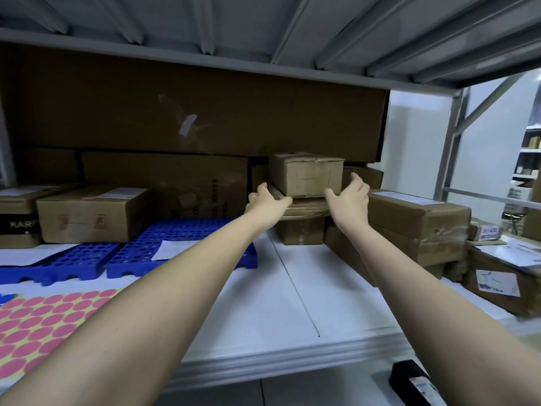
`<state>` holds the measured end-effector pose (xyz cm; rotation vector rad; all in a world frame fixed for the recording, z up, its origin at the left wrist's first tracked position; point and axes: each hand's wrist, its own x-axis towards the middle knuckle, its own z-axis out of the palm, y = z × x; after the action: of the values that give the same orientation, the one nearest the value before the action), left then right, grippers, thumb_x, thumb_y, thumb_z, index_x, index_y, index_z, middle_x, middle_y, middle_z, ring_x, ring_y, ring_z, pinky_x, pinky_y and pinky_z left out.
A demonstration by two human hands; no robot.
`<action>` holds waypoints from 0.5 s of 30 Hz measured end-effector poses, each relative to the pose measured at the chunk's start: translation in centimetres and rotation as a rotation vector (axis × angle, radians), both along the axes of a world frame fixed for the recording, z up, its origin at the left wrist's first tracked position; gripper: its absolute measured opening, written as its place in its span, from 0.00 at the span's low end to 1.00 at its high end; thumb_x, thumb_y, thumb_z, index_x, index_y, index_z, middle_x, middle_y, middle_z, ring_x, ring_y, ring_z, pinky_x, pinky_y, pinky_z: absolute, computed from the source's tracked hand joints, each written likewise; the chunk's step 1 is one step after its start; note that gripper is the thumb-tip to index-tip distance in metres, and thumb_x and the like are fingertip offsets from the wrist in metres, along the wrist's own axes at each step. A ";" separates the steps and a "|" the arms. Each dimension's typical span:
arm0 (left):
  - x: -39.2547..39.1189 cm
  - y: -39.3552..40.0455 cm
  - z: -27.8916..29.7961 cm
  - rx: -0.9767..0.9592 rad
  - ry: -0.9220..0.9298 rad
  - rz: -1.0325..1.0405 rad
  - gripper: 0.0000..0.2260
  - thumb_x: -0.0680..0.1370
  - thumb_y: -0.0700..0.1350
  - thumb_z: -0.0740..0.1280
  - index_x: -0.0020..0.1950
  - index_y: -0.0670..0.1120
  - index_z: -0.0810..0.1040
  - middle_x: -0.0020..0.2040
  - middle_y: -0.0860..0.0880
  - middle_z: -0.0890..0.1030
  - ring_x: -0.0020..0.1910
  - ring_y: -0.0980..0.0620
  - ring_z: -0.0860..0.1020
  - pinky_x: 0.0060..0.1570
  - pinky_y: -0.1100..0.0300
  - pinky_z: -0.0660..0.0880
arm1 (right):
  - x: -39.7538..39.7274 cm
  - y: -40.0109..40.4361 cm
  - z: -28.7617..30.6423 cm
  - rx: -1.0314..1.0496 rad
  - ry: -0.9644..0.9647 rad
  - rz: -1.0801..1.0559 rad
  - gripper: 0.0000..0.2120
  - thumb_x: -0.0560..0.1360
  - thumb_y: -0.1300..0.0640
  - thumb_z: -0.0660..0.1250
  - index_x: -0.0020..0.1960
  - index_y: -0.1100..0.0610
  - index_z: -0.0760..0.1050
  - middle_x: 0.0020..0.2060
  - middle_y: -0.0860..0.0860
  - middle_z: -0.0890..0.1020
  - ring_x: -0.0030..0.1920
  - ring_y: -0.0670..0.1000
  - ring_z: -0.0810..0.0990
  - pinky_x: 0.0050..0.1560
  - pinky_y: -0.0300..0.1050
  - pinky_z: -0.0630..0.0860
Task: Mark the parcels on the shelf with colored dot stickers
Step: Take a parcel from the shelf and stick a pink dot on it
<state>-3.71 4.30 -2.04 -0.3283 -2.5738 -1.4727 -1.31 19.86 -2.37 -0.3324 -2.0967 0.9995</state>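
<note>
Both hands, left and right, spread open, flank the far small brown cardboard parcel; likely fetching it; next, grasp its sides.

The small brown parcel is a taped-up cardboard box sitting square on top of a flatter box, at the back of the white shelf, front face toward the camera, no dot visible on it. More brown parcels sit either side of it: one with a paper label to its left and a long stacked pair to its right. The sticker sheet, yellow with rows of pink dots, lies flat at the shelf's front edge, well left of the small parcel.
</note>
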 end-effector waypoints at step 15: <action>-4.4 4.3 4.0 0.307 -0.173 -0.136 0.36 0.78 0.65 0.54 0.79 0.49 0.47 0.79 0.47 0.51 0.77 0.43 0.54 0.74 0.46 0.53 | -6.9 2.6 4.6 -0.523 -0.033 0.225 0.36 0.78 0.36 0.54 0.78 0.56 0.54 0.74 0.56 0.64 0.72 0.60 0.63 0.71 0.55 0.60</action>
<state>-8.06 8.61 1.93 -0.3536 -2.4361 -1.9939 -8.25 22.47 2.22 -0.3751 -1.9037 1.6891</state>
